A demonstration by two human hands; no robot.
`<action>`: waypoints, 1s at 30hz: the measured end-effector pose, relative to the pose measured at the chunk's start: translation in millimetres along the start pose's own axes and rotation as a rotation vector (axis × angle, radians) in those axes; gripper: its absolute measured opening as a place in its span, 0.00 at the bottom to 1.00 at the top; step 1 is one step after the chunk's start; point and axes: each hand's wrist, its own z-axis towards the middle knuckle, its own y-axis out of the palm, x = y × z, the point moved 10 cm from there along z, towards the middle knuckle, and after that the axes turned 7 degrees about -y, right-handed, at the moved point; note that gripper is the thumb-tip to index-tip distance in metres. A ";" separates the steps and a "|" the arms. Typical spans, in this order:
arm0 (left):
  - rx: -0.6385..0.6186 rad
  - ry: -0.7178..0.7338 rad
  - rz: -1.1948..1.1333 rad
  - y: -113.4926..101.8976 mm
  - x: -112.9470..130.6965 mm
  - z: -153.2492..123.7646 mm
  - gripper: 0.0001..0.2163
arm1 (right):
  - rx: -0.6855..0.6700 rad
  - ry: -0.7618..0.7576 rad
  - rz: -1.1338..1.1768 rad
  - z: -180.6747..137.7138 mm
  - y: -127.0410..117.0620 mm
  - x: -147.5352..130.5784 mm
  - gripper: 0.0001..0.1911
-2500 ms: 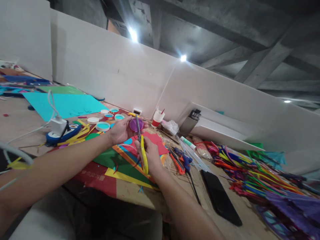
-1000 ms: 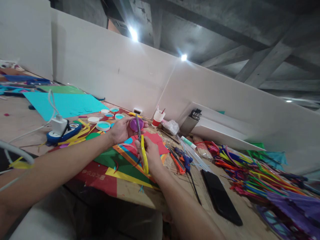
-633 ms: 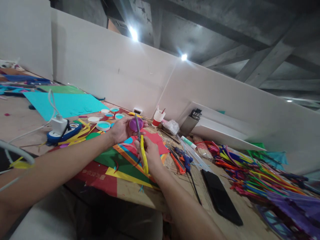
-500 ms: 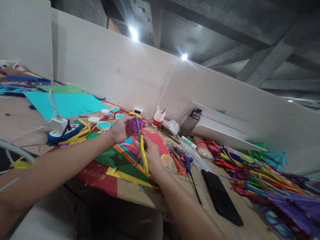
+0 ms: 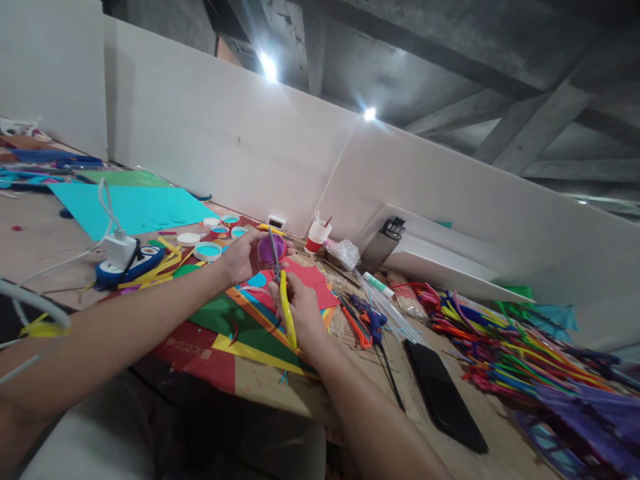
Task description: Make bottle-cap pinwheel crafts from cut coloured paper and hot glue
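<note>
My left hand (image 5: 243, 255) is closed around a small round purple piece (image 5: 267, 249), held up over the table; whether it is a disc or a shallow cup I cannot tell. In my right hand (image 5: 303, 310) is a pair of scissors with yellow handles (image 5: 287, 313). Their grey blades point away from me and lie across the face of the purple piece. Below both hands, sheets of red paper (image 5: 317, 283), dark green paper (image 5: 215, 313) and other colours overlap. To the left sit several round white-rimmed pieces with turquoise centres (image 5: 207, 251).
A blue power strip (image 5: 130, 267) with a white plug stands left. On the right lie a blue glue gun (image 5: 374, 321), a black phone (image 5: 444, 393) and many coloured pipe cleaners (image 5: 520, 353). A paper cup (image 5: 317, 237) and a grey bottle (image 5: 383, 245) stand near the white partition.
The purple piece has tilted very slightly in my left hand. The scissors and both arms are almost where they were.
</note>
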 end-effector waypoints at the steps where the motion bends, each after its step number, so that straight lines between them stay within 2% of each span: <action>1: 0.003 -0.001 -0.004 -0.1 -0.1 0.0 0.15 | -0.001 -0.001 0.001 0.2 0.1 0.1 0.18; 11: 0.027 0.043 0.070 -0.6 4.4 -0.5 0.12 | 0.020 -0.045 0.031 -1.8 -5.4 -8.2 0.16; 16: 0.037 0.227 0.176 -6.8 22.9 -1.6 0.08 | 0.007 -0.029 0.092 -4.9 -9.4 -18.2 0.18; 21: 0.090 0.414 0.363 -12.3 50.1 -8.5 0.09 | -0.006 -0.002 0.108 -7.4 -11.7 -20.4 0.18; 25: 0.099 0.510 0.524 -10.3 63.5 -13.8 0.10 | -0.028 0.015 0.111 -6.4 -10.8 -14.1 0.18; 30: 0.119 0.551 0.690 -4.9 65.0 -18.5 0.11 | -0.054 0.025 0.124 -4.1 -8.7 -10.3 0.17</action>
